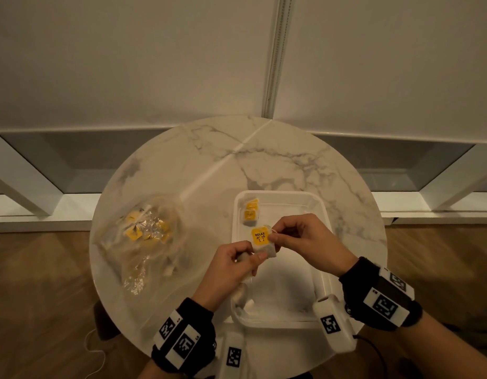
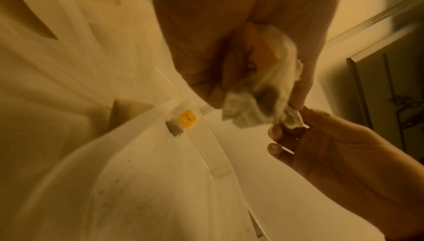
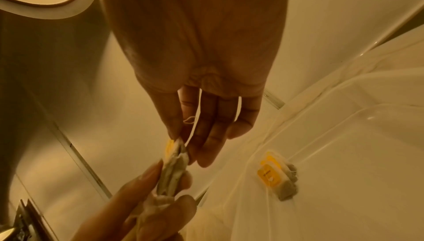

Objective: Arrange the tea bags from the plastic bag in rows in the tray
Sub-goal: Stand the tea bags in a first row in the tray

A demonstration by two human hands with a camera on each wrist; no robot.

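A tea bag (image 1: 262,240) with a yellow "RELAX" tag hangs above the white tray (image 1: 323,212), held between both hands. My left hand (image 1: 236,262) pinches its lower end, and more crumpled tea-bag paper (image 2: 263,100) shows in that palm. My right hand (image 1: 294,236) pinches the top corner of the tea bag (image 3: 175,161), its string looping by the fingers. Two tea bags (image 1: 250,213) with yellow tags lie in the tray's far left corner (image 3: 275,176). The clear plastic bag (image 1: 144,236) with several more yellow-tagged tea bags lies on the table's left side.
Everything sits on a round marble table (image 1: 209,165) in front of a white wall with low window recesses. Wooden floor (image 1: 40,283) shows on either side. The tray's near half is bare white plastic.
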